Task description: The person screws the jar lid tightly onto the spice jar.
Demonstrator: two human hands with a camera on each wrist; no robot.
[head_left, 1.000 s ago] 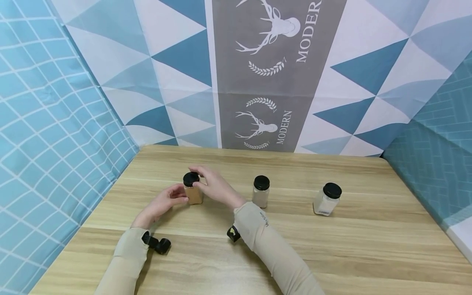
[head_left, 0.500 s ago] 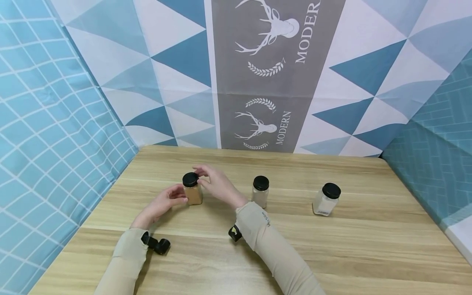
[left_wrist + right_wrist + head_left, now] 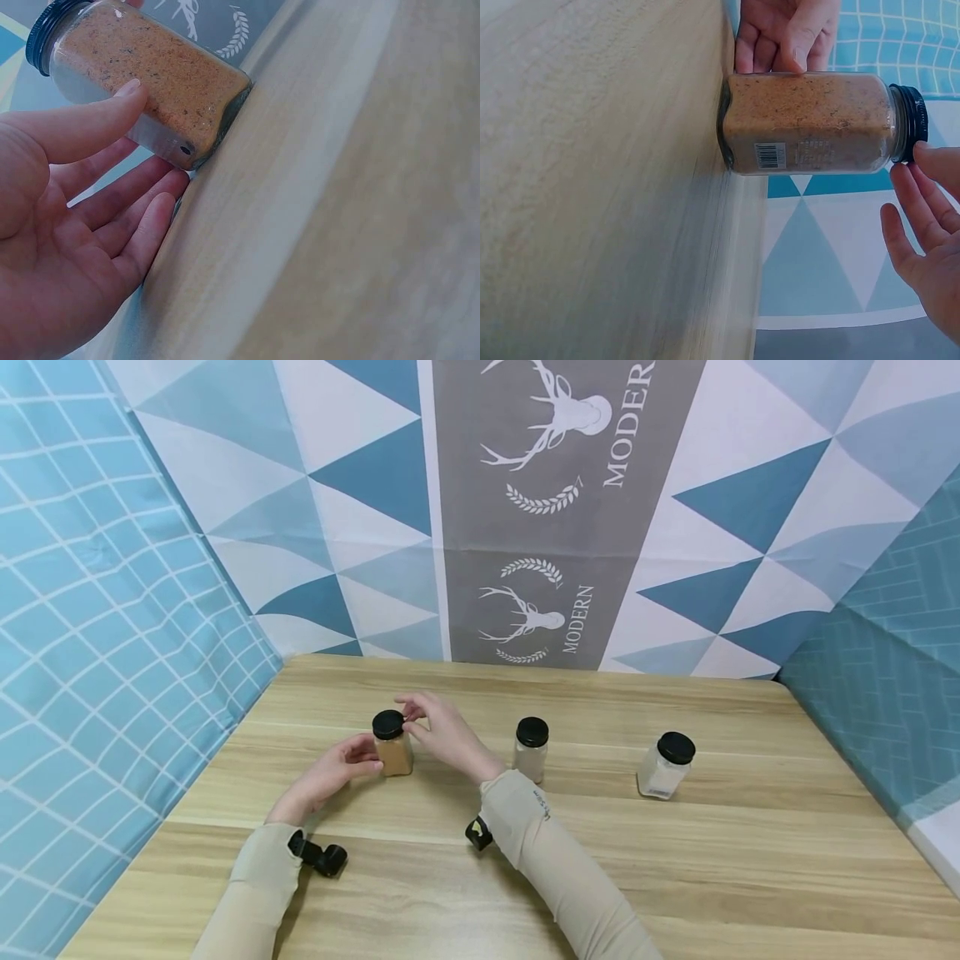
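A square glass spice jar with orange-brown seasoning and a black screw lid stands upright at the table's left. My left hand holds its lower body from the left, thumb on the near side and fingers behind, as the left wrist view shows. My right hand is at the right side of the lid. In the right wrist view its thumb tip meets the lid's edge, while the loosely bent fingers hang off the jar. A barcode label shows on the glass.
Right of my right hand stands a jar of pale contents with a black lid. Farther right is another such jar. The wooden table meets a patterned backdrop behind and a blue grid cloth at left.
My right hand has shifted slightly right, its fingers coming off the top of the lid to its right side. My left hand and the spice jar stay in place.
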